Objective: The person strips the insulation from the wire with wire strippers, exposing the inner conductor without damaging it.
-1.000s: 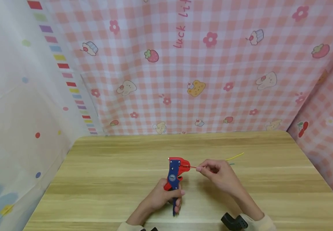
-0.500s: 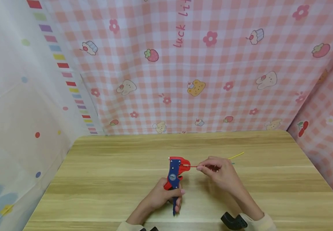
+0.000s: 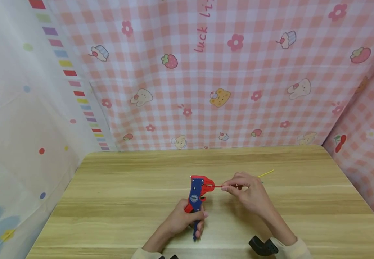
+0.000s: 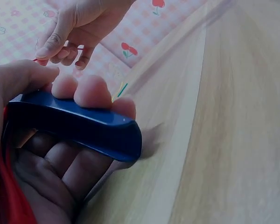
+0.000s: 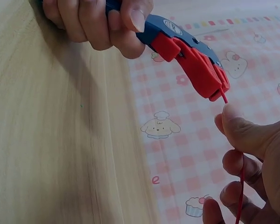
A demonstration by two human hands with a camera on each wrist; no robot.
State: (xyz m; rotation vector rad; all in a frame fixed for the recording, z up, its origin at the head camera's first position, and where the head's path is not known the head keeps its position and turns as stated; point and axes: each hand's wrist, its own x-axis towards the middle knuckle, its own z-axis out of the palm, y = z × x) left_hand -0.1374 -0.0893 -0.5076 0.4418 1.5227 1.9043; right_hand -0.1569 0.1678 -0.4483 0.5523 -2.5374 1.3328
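Observation:
My left hand (image 3: 180,217) grips the handles of a blue and red wire stripper (image 3: 195,190), held with its head up and its mouth toward the right. In the left wrist view the fingers curl round the blue handle (image 4: 79,121), with part of a red handle (image 4: 11,186) beside the palm. Thumb and fingertips of my right hand (image 3: 251,192) pinch a thin red wire (image 3: 218,186). One end of that wire runs into the stripper's red nose (image 5: 203,74); the wire's tail (image 5: 241,196) hangs past the other right-hand fingers.
A yellow wire (image 3: 266,173) lies on the wooden table (image 3: 125,187) behind my right hand, partly hidden. Beside it is a short green wire (image 4: 122,89). A pink checked cloth (image 3: 187,79) hangs along the table's back edge, and more printed cloth closes off both sides.
My right hand has shifted slightly upward with the red wire, covering a little more of the yellow one. The left hand keeps its grip on the wire stripper, almost still.

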